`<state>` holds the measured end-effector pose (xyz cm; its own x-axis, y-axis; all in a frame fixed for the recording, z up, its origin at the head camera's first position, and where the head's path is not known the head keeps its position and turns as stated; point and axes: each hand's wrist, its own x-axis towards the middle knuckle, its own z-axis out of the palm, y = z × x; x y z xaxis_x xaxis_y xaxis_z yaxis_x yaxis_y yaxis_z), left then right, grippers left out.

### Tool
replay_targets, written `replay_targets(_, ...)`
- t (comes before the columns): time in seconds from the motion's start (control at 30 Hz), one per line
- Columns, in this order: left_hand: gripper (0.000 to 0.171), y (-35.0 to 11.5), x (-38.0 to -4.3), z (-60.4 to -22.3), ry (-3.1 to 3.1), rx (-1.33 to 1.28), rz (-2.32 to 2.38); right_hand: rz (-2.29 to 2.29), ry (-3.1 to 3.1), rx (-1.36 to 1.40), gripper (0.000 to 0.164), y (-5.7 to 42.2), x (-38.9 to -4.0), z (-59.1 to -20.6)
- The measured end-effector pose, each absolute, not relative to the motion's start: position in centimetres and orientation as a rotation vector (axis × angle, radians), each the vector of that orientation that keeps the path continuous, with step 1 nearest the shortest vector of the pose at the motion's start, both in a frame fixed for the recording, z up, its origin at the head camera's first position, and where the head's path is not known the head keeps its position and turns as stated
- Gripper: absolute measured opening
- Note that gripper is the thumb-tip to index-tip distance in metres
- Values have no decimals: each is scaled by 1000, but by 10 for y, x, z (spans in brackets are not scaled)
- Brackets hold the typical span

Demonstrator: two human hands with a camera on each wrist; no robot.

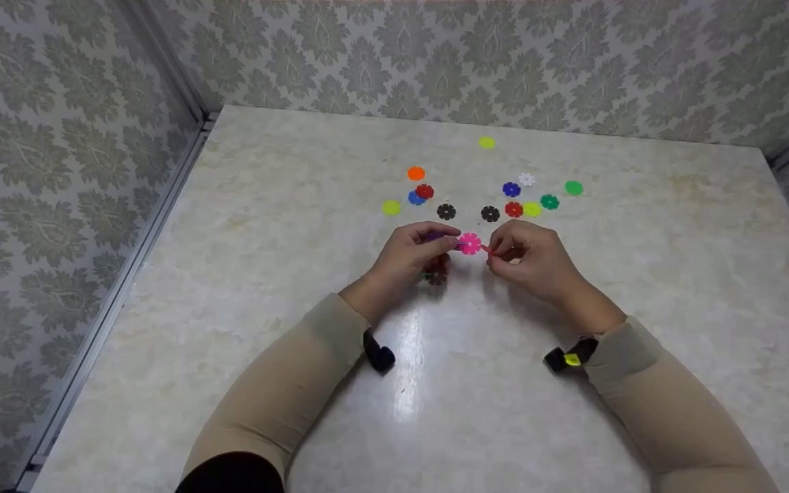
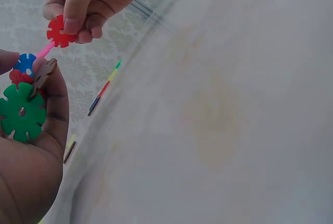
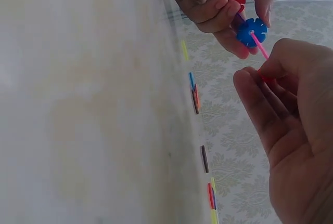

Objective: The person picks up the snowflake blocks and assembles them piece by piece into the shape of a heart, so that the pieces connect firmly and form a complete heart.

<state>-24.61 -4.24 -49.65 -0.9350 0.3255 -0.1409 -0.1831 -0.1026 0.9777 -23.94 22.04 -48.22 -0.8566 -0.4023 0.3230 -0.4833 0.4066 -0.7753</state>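
Observation:
My left hand (image 1: 398,260) holds a cluster of notched plastic flower discs slotted into each other. In the left wrist view the cluster shows a green disc (image 2: 32,110), a brown disc (image 2: 47,71) and a blue disc (image 2: 21,63), with red between them. A pink disc (image 1: 470,244) sticks out from the blue one, towards my right hand (image 1: 538,260). Between thumb and fingers the right hand pinches a red disc (image 2: 55,31), whose edge meets the pink disc's edge. Part of the cluster is hidden behind the left fingers.
Loose discs lie on the table (image 1: 285,239) beyond the hands. Among them are an orange disc (image 1: 416,174), a white disc (image 1: 527,179), a black disc (image 1: 446,212) and a green disc (image 1: 574,187). A yellow disc (image 1: 487,142) lies farthest back, near the patterned wall (image 1: 401,61).

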Motion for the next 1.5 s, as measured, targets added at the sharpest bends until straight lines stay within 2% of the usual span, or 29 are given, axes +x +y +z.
replay_targets(0.33,22,-44,-247,-496,1850,153,2089,1429,-2571,829,20,217,-237,-481)
replay_targets(0.7,23,-41,-246,-496,1857,165,2042,1439,-2605,839,16,212,-235,-481)
replay_targets(0.97,21,-48,-247,-494,1797,210,2040,1471,-2528,982,13,214,-236,-484)
replay_targets(1.0,21,-49,-248,-493,1781,221,2031,1490,-2531,1007,15,215,-236,-484)
replay_targets(1.07,20,-53,-249,-491,1785,247,1984,1524,-2569,1038,28,214,-235,-483)
replay_targets(1.2,20,-61,-252,-485,1819,327,1855,1556,-2676,1065,66,213,-233,-480)
replay_targets(1.3,18,-66,-254,-478,1858,381,1761,1530,-2715,1088,73,210,-230,-479)
replay_targets(1.5,13,-73,-253,-462,1900,437,1683,1629,-2676,1055,68,201,-220,-480)
